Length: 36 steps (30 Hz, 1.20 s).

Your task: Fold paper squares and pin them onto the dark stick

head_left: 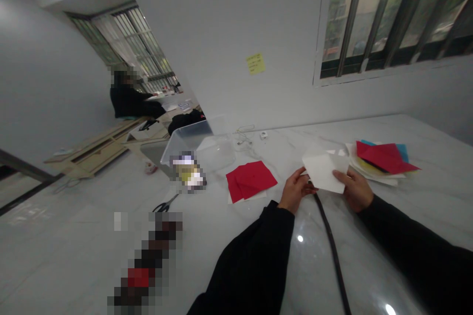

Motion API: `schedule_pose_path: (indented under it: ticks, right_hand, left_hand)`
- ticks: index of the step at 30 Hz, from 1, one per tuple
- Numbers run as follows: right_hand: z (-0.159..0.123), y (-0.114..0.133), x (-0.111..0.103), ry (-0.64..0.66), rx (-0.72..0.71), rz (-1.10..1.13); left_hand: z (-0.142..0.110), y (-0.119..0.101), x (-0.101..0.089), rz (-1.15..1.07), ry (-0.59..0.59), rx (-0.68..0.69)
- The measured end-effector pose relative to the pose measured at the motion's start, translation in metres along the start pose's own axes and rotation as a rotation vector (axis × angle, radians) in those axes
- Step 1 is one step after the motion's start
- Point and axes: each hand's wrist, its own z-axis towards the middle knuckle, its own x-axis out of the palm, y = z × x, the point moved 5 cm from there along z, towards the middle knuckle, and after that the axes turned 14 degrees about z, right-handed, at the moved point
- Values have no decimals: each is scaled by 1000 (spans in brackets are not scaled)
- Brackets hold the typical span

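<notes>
Over the marble table, left grip and right grip clench white paper between them.

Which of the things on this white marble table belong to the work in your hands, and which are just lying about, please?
In use: white paper sheet, held by the left hand and right hand.

Lying about: folded red paper sheet, stack of red, blue and white paper sheets, black-handled scissors, clear plastic box, black cord.

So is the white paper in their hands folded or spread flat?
Folded: the white paper shows a second layer behind its front panel.
</notes>
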Motion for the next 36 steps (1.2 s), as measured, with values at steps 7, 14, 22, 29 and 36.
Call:
schedule_pose_path:
  ticks: [7,14,22,29,36]
  right_hand:
    - [-9,-2,12,115,60,-100]
    - [-16,6,22,217,3,-52]
    - [-11,-2,20,252,46,-238]
    - [-17,2,28,354,88,-301]
    - [-12,2,28,314,69,-271]
  left_hand:
    - [3,9,-6,17,-87,76]
    - [5,11,-14,142,-207,108]
    - [2,4,-11,189,-193,129]
    - [1,1,-9,179,-171,152]
    - [6,3,-13,175,-182,101]
